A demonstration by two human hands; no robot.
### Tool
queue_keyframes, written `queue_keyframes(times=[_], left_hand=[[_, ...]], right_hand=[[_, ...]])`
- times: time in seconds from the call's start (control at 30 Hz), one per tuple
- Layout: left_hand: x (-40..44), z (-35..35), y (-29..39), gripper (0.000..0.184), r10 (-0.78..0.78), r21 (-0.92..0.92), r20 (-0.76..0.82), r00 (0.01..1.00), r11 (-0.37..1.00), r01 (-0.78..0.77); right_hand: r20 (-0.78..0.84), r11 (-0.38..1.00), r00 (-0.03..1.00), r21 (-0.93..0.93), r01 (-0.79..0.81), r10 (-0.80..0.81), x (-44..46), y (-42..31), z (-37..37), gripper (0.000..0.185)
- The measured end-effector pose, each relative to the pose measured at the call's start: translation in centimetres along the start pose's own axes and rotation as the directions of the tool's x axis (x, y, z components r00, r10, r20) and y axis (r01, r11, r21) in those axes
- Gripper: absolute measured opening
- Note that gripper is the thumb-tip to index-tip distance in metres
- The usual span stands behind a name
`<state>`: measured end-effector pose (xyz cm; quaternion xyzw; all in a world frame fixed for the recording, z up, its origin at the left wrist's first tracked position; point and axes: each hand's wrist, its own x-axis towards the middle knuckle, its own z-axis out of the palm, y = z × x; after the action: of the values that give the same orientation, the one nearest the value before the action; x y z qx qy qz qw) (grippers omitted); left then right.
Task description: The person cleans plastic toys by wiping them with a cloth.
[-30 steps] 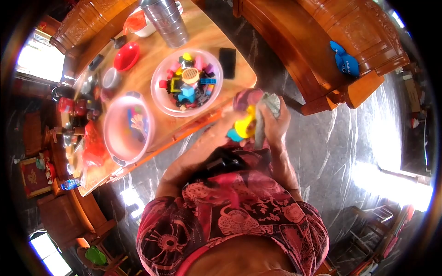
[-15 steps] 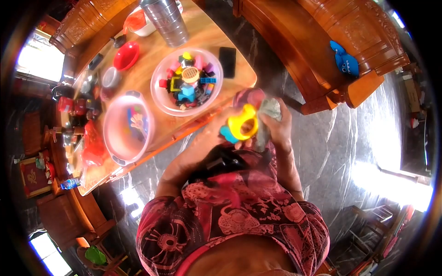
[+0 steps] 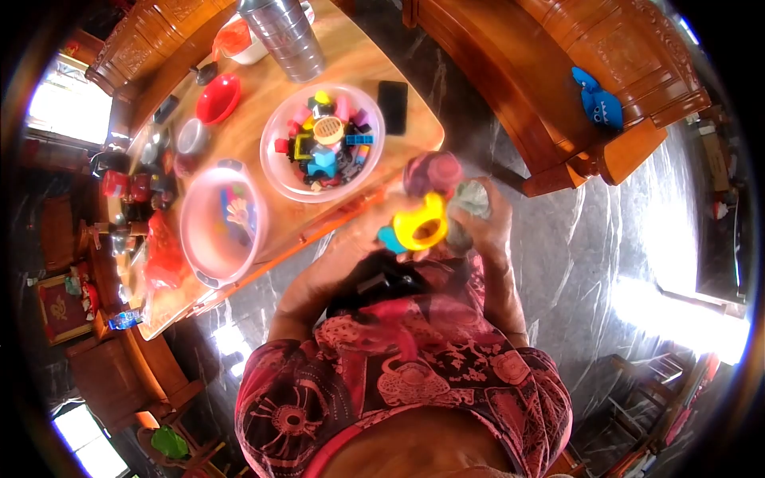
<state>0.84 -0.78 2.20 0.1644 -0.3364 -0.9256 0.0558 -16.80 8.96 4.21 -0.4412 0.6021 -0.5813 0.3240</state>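
Observation:
A yellow ring-shaped toy (image 3: 421,225) with a teal part (image 3: 390,239) is gripped in my left hand (image 3: 373,225), in front of my lap. My right hand (image 3: 490,217) is closed around a grey-green cloth (image 3: 471,199), which hangs against the toy's right side. Both hands are past the front edge of the wooden table (image 3: 402,151). Beyond them on the table, a round clear tub (image 3: 275,171) holds many colourful toy pieces. To its left, an oval tub (image 3: 191,235) has a few pieces in it.
A black flat object (image 3: 392,108), a metal cylinder (image 3: 288,40), a red bowl (image 3: 218,99) and a red bag (image 3: 162,253) are on the table. A wooden bench (image 3: 494,88) stands at the upper right with a blue toy (image 3: 599,105) on it.
The yellow toy has turned so that its ring opening faces up. My right hand and the cloth have shifted slightly to the right, and the cloth lies differently.

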Motion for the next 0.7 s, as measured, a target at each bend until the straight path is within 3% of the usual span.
queue_keyframes(times=[0.07, 0.13, 0.2, 0.43, 0.5, 0.53, 0.6, 0.67, 0.7], left_hand=[[0.5, -0.6, 0.1, 0.053, -0.054, 0.002, -0.006, 0.999, 0.999, 0.054], [1.0, -0.6, 0.1, 0.05, -0.072, 0.169, -0.015, 0.997, 0.983, 0.073], [1.2, 0.1, 0.2, 0.05, -0.076, 0.224, -0.064, 0.995, 0.971, 0.088], [1.4, 1.1, 0.1, 0.053, -0.007, 0.392, -0.093, 0.996, 0.919, 0.043], [1.4, 1.6, 0.5, 0.053, -0.029, 0.384, -0.144, 0.989, 0.92, 0.083], [1.4, 1.8, 0.6, 0.053, -0.052, 0.374, -0.194, 0.98, 0.919, 0.123], [1.3, 1.9, 0.5, 0.052, -0.025, 0.336, -0.21, 0.977, 0.937, 0.096], [1.3, 1.7, 0.4, 0.052, 0.003, 0.295, -0.229, 0.973, 0.953, 0.066], [1.4, 1.2, 0.4, 0.051, 0.006, 0.217, -0.207, 0.978, 0.975, 0.04]], right_hand=[[-0.026, 0.999, 0.999, 0.01, -0.034, 0.034, 0.1, -0.1, 0.1, 0.029], [-0.052, 0.997, 0.996, 0.019, -0.068, 0.069, 0.2, -0.2, 0.4, 0.027], [-0.111, 0.989, 0.985, 0.087, -0.122, 0.132, 0.4, -0.2, 0.7, 0.023], [-0.282, 0.992, 0.956, 0.116, -0.046, 0.077, 0.7, 1.2, 2.0, 0.013], [-0.337, 0.956, 0.926, 0.284, -0.073, 0.171, 0.9, 1.9, 2.1, 0.014], [-0.338, 0.956, 0.926, 0.284, -0.073, 0.171, 1.0, 2.5, 1.9, 0.014], [-0.184, 0.748, 0.923, 0.648, -0.145, 0.338, 1.2, 3.7, 1.1, 0.02], [-0.155, 0.736, 0.943, 0.666, -0.122, 0.296, 0.8, 2.6, 1.2, 0.027], [-0.178, 0.849, 0.977, 0.528, -0.002, 0.113, 0.7, 2.5, 1.2, 0.029]])
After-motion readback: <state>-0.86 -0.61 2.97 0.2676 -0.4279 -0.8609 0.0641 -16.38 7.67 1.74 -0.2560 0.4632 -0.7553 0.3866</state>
